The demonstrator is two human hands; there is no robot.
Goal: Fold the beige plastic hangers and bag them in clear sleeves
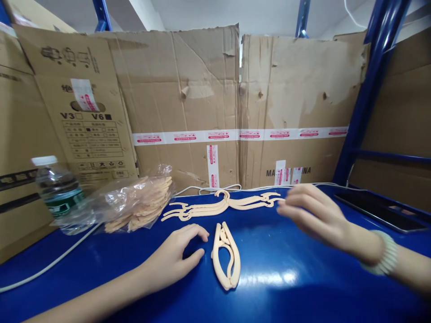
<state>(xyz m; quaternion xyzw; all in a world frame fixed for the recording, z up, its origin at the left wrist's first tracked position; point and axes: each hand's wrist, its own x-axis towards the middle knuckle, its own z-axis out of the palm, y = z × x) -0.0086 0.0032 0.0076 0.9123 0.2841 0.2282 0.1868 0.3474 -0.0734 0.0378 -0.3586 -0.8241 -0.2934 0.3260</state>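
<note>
Tall cardboard panels (182, 107), crossed by a strip of printed white tape (188, 137), stand behind a glossy blue tabletop (276, 296), with blue metal posts (365, 89) rising at the sides. From the lower left the forearm slants inward, and the left hand (180, 251) hangs low above the table, its thumb and fingers curved toward each other with a clear gap between them and nothing held. Its fingertips point at the folded hanger (237, 260), which lies just beside them near the middle of the table, its two arms brought together and pointing away from the person.

Across the table, the right hand (314, 217) is raised, back upward, fingers bent and reaching inward, the wrist circled by a pale knitted band (382, 253). Its fingertips come up to the right end of the unfolded hangers (215, 208), which lie spread sideways beyond the folded one; the hand is blurred, so I cannot tell whether it touches or grips anything. A dark phone (380, 211) lies behind that wrist. At the left, a clear plastic bag (114, 204) of more hanger pieces (153, 202) sits beside a water bottle (62, 190).
</note>
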